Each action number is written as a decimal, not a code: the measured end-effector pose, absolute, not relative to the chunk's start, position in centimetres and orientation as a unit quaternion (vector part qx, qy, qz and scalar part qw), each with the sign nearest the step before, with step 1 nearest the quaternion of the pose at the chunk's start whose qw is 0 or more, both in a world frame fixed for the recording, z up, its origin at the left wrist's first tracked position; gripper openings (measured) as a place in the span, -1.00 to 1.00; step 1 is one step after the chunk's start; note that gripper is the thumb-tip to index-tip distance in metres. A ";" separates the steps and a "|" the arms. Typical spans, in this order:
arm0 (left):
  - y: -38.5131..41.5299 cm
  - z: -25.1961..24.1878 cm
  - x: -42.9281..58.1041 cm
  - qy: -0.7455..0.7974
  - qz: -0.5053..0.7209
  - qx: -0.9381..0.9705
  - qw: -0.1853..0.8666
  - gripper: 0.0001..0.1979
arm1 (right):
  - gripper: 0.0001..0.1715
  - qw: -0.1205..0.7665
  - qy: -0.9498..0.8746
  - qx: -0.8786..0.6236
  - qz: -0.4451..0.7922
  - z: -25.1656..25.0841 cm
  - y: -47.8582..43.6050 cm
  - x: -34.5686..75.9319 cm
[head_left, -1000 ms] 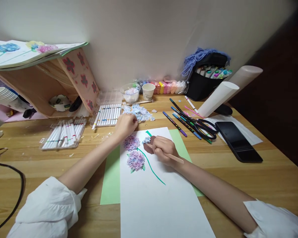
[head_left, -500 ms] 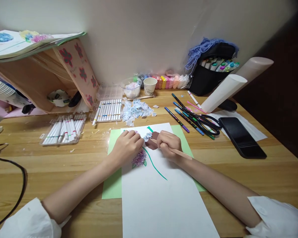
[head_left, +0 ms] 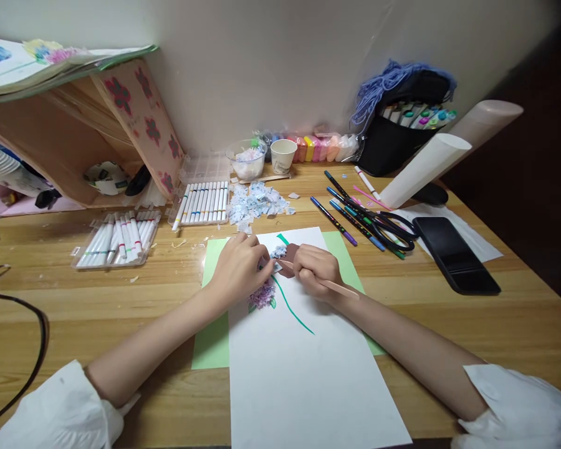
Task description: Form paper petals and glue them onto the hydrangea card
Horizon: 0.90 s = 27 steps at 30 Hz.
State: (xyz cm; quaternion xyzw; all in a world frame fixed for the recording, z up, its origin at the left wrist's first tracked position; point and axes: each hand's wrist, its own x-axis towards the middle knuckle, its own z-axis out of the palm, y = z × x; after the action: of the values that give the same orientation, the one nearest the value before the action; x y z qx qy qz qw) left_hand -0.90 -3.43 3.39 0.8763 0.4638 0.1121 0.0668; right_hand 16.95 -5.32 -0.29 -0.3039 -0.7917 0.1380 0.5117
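A white sheet of paper (head_left: 308,386) lies in front of me with a purple flower (head_left: 263,296), a curved green line (head_left: 292,315) and a brown patch (head_left: 290,252) on it. Small blue paper scraps (head_left: 278,251) sit by the brown patch. My right hand (head_left: 316,269) is closed round a thin wooden stick (head_left: 340,289), its tip near the scraps. Over the sheet's left side, my left hand (head_left: 242,265) has its fingers bent in, thumb pointing toward the scraps. A pale scrap of paper (head_left: 277,267) shows at its thumb tip; the fingertips are partly hidden.
Behind the sheet is a heap of torn blue paper (head_left: 257,204), near a clear bowl (head_left: 247,163) and a paper cup (head_left: 283,156). Marker boxes (head_left: 116,240) stand left. Scissors (head_left: 393,227), pens and a phone (head_left: 455,255) lie right. Green paper (head_left: 212,349) shows beneath the sheet.
My left hand has shifted slightly left, and its thumb now stands out toward the scraps. The stick's tip has moved slightly left and shows more. The view has tilted a little.
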 end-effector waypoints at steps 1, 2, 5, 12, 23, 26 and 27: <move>-3.3 3.3 -0.8 0.469 0.110 0.873 0.070 -0.79 | -0.68 0.513 -0.790 -0.306 0.138 -0.3 -5.3 16.9; -3.2 3.3 -0.7 0.472 0.108 0.872 0.075 -0.81 | -0.68 0.513 -0.789 -0.308 0.137 -0.3 -5.4 16.9; -3.0 3.1 -0.5 0.476 0.106 0.868 0.094 -0.87 | -0.67 0.512 -0.789 -0.310 0.138 -0.3 -5.3 16.9; -2.9 3.0 -0.6 0.479 0.120 0.857 0.151 -0.89 | -0.65 0.508 -0.790 -0.313 0.143 -0.3 -5.3 17.0; -2.9 2.8 -0.5 0.487 0.171 0.847 0.130 -0.88 | -0.71 0.459 -0.803 -0.327 0.192 -0.6 -5.1 17.0; -2.9 2.7 -0.5 0.482 0.169 0.852 0.111 -0.87 | -0.70 0.450 -0.811 -0.324 0.188 -0.5 -5.1 16.9; -2.9 2.7 -0.4 0.481 0.169 0.854 0.105 -0.87 | -0.69 0.450 -0.813 -0.321 0.184 -0.6 -5.1 16.9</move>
State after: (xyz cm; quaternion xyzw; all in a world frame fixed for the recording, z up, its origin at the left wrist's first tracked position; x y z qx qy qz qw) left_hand -0.44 -2.93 2.70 0.8538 0.4811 0.1691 0.1049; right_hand 16.92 -5.07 -0.55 -0.3207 -0.8128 0.1840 0.4502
